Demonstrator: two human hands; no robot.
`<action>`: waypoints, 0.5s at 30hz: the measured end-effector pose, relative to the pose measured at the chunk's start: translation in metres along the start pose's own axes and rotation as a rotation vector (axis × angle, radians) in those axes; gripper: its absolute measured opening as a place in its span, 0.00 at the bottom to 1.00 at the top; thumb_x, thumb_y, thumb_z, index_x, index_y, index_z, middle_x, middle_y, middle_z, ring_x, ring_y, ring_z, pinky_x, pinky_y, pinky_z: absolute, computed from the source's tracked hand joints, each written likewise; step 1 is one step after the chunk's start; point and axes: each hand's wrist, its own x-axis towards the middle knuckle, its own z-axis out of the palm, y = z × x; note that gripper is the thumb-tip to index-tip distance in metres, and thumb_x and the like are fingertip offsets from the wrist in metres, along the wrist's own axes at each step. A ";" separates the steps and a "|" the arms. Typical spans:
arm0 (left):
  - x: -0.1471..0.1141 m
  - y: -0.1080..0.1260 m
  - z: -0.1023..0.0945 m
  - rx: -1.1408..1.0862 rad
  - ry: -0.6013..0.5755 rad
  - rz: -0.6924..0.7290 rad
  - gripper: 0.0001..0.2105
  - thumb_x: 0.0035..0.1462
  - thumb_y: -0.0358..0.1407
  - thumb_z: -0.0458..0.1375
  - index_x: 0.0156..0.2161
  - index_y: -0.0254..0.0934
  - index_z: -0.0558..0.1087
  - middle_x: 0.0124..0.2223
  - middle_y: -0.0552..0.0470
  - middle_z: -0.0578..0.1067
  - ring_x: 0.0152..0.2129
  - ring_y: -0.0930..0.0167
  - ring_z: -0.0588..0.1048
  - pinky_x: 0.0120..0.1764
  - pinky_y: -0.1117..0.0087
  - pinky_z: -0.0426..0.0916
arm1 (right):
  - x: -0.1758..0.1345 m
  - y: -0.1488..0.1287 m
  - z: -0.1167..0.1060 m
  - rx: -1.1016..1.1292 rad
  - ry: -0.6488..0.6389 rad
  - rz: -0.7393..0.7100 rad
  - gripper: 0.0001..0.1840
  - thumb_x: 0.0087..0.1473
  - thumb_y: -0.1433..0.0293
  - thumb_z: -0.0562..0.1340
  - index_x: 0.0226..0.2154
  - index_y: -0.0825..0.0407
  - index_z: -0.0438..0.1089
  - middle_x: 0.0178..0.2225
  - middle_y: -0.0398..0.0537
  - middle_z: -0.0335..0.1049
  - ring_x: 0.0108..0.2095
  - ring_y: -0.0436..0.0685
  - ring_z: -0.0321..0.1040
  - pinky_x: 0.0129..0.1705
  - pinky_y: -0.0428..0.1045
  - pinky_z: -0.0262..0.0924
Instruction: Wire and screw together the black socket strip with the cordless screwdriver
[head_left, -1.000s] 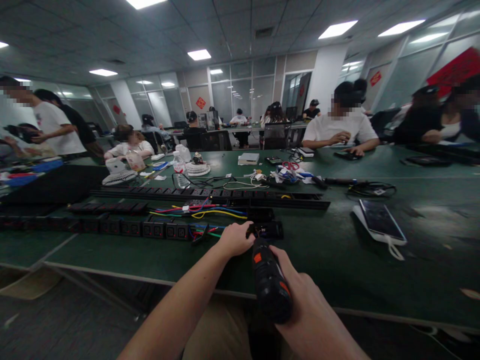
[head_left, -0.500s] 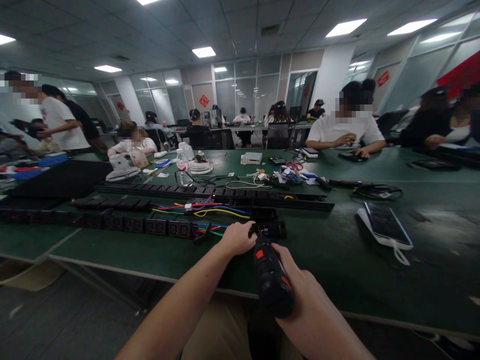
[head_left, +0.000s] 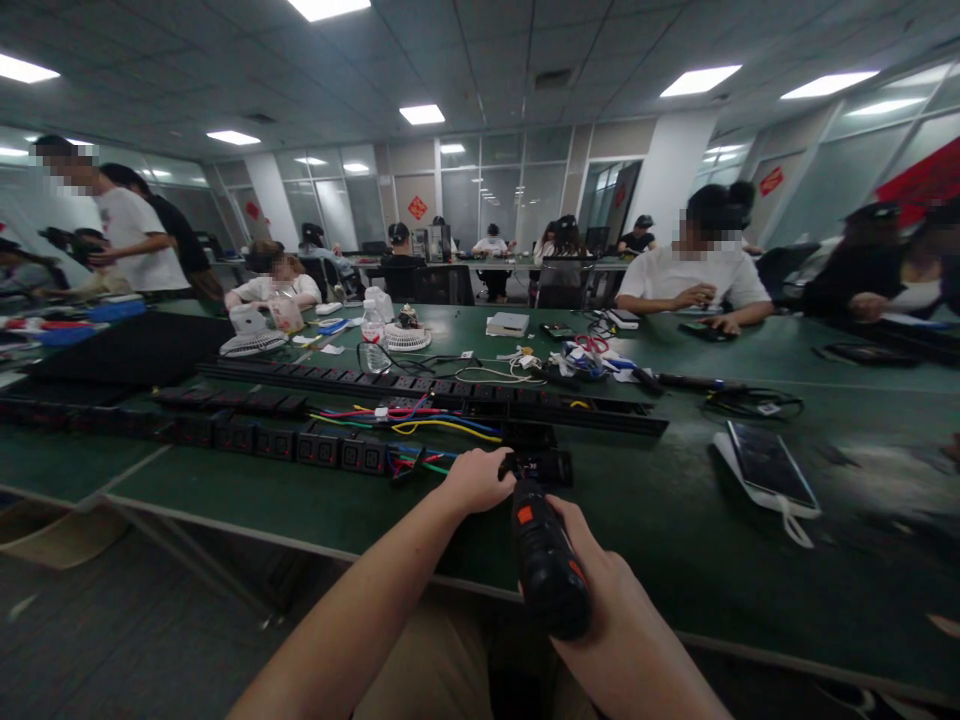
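My right hand [head_left: 600,570] is wrapped round a black cordless drill [head_left: 546,555] with orange marks, its nose pointing forward and down at the end of a black power strip [head_left: 281,442]. The drill's tip is too dark to make out. My left hand [head_left: 478,482] is closed on the strip's right end, just left of the drill's nose; its fingertips are partly hidden. Between the sockets and that end, coloured wires [head_left: 412,462] lie exposed. Behind, a second strip section shows loose red, blue and yellow wires [head_left: 435,422].
A longer black power strip [head_left: 600,410] lies farther back on the green table [head_left: 660,560]. A phone [head_left: 771,465] rests on a white object at right. Cables, a water bottle [head_left: 373,335] and small fans [head_left: 405,338] stand beyond. Co-workers sit across the table.
The view has tilted slightly up, so the room sits lower in the picture. Both hands keep their places, with the drill still at the strip's end.
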 end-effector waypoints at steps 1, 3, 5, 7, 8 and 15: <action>0.000 0.000 0.000 0.000 0.001 0.003 0.21 0.59 0.43 0.50 0.57 0.46 0.65 0.43 0.47 0.78 0.41 0.61 0.76 0.44 0.63 0.70 | 0.000 0.000 0.000 0.000 0.002 0.004 0.33 0.50 0.74 0.59 0.58 0.46 0.51 0.38 0.51 0.75 0.38 0.62 0.74 0.37 0.50 0.61; 0.000 0.000 -0.001 0.004 0.001 0.005 0.21 0.59 0.43 0.50 0.57 0.46 0.66 0.43 0.47 0.78 0.41 0.60 0.77 0.44 0.63 0.70 | 0.000 0.001 0.001 -0.006 0.004 0.012 0.33 0.50 0.73 0.59 0.58 0.46 0.51 0.38 0.51 0.75 0.38 0.62 0.74 0.36 0.50 0.61; 0.000 0.000 0.000 0.009 0.003 0.006 0.21 0.59 0.43 0.50 0.57 0.46 0.66 0.43 0.47 0.78 0.41 0.60 0.77 0.44 0.63 0.70 | 0.000 0.002 0.002 -0.012 0.010 0.012 0.33 0.50 0.73 0.59 0.58 0.46 0.51 0.36 0.51 0.75 0.37 0.62 0.74 0.36 0.50 0.61; 0.000 -0.001 0.000 0.010 0.004 0.007 0.21 0.59 0.43 0.50 0.57 0.46 0.66 0.43 0.47 0.78 0.41 0.60 0.77 0.44 0.63 0.70 | 0.000 0.003 0.003 -0.014 0.016 0.011 0.34 0.50 0.73 0.59 0.59 0.46 0.50 0.35 0.50 0.75 0.36 0.62 0.74 0.35 0.50 0.60; 0.001 -0.001 0.001 0.009 0.005 0.006 0.21 0.59 0.43 0.50 0.58 0.46 0.66 0.43 0.47 0.78 0.41 0.60 0.77 0.45 0.63 0.70 | -0.001 0.003 0.003 -0.014 0.017 0.011 0.34 0.51 0.73 0.58 0.59 0.45 0.50 0.35 0.49 0.75 0.36 0.62 0.74 0.35 0.50 0.60; 0.002 -0.004 0.005 0.004 0.023 0.014 0.21 0.59 0.43 0.50 0.57 0.47 0.66 0.43 0.47 0.78 0.41 0.61 0.77 0.45 0.61 0.70 | -0.001 0.002 0.002 0.003 0.019 0.000 0.33 0.50 0.72 0.59 0.58 0.46 0.51 0.36 0.49 0.75 0.36 0.62 0.74 0.35 0.49 0.60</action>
